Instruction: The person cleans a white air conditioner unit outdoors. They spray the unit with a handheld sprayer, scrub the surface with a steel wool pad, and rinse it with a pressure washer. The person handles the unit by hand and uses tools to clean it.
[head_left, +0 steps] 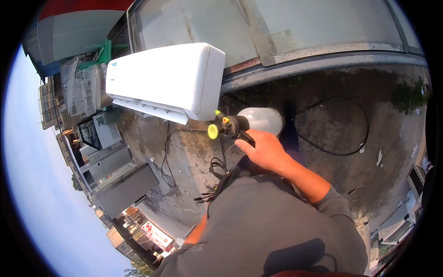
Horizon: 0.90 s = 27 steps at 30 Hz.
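Outdoors. Stained grey-brown concrete ground [332, 175] under everything, daylight, hard shadows. Along the far side: large pale glass panels [323, 25] in a weathered metal frame. Off to the left: big grey metal box [127, 189] among other salvaged-looking casings, plus a stack of white wire racks [83, 87] further up.

Main item: long white plastic wall-type air conditioner unit [157, 81], upper left of centre, front panel on, its lower edge showing a louver tilted out. Can't tell what supports it.

Black hose loop [368, 121] lies on the ground to the right. Small green weeds [408, 98] past it.

Round-bodied translucent white pressure sprayer bottle [263, 120] is just right of the unit's near end. Black pump head on it, facing left.

Right hand [264, 150]: clamped round the sprayer's black handle, thumb along it. Left hand: hidden behind the grey shirt [272, 221], only some forearm shows; can't tell its state.

Tangled thin black cable [217, 168] below the sprayer head. Smallest: yellow-green round knob [212, 131] and yellow-green nozzle [218, 113] on the head, nozzle near the unit's lower corner.
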Available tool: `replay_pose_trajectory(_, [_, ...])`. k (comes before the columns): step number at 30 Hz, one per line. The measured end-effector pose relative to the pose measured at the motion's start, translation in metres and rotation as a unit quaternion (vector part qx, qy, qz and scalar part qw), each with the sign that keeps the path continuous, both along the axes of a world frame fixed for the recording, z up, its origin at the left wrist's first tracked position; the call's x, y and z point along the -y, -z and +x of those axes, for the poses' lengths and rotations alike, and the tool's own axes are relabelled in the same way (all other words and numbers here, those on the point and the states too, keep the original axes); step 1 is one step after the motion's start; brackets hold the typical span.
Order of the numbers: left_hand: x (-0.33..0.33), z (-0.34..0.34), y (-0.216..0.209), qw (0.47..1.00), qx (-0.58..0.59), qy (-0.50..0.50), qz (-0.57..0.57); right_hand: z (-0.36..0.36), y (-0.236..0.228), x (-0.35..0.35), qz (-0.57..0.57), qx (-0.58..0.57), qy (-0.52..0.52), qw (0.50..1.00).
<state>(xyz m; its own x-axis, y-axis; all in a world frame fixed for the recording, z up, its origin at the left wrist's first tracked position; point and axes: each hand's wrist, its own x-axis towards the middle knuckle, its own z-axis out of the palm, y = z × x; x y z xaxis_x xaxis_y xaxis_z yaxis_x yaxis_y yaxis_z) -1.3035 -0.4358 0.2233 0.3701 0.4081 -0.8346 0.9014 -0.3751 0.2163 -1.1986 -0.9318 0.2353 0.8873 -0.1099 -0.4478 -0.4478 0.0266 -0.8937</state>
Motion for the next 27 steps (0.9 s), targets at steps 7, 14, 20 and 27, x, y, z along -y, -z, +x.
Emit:
replay_pose_trajectory(7, [-0.014,-0.089,0.059,0.993,0.043,-0.091,-0.062,0.006,-0.003,-0.014,-0.062,0.042,0.044,0.996])
replay_pose_trajectory(14, [-0.068,-0.202,0.181,0.988,0.074,0.090,-0.098,0.002,-0.004,-0.040,-0.036,0.042,0.122,0.991])
replay_pose_trajectory(20, [-0.115,-0.256,0.299,0.990,0.041,0.134,-0.033,0.010,-0.064,-0.078,-0.114,-0.010,0.137,0.984])
replay_pose_trajectory(27, [-0.190,-0.224,0.246,0.878,0.132,-0.407,-0.212,0.051,-0.099,-0.144,-0.067,-0.075,0.175,0.979])
